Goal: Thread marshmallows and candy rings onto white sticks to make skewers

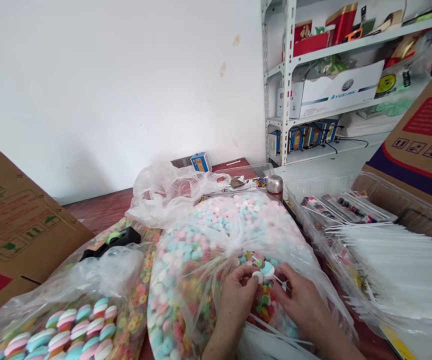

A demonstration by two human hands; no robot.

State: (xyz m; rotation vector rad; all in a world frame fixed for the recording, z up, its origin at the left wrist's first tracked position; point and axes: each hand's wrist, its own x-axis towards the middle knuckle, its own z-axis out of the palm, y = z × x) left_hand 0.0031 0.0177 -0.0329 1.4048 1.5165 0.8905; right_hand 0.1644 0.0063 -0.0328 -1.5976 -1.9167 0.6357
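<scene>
My left hand [238,295] pinches a small white round candy [258,276] between thumb and fingertips. Close beside it, my right hand [298,297] has its fingers closed on a thin white stick [281,284] that carries a pale blue and white marshmallow [267,270]. A green candy piece shows just behind the marshmallow. Under both hands are mixed coloured gummy candies [264,302] in an opened plastic bag, and several loose white sticks [276,335] lie across the front. A large clear bag of pastel marshmallows [167,275] surrounds them.
Layered striped marshmallows [58,340] lie at front left, near a black tape dispenser [114,242]. A plastic bin holds white sticks [399,270] on the right. Cardboard boxes [21,220] flank both sides. Behind stand a metal-capped bottle [275,186] and a shelf rack [287,90].
</scene>
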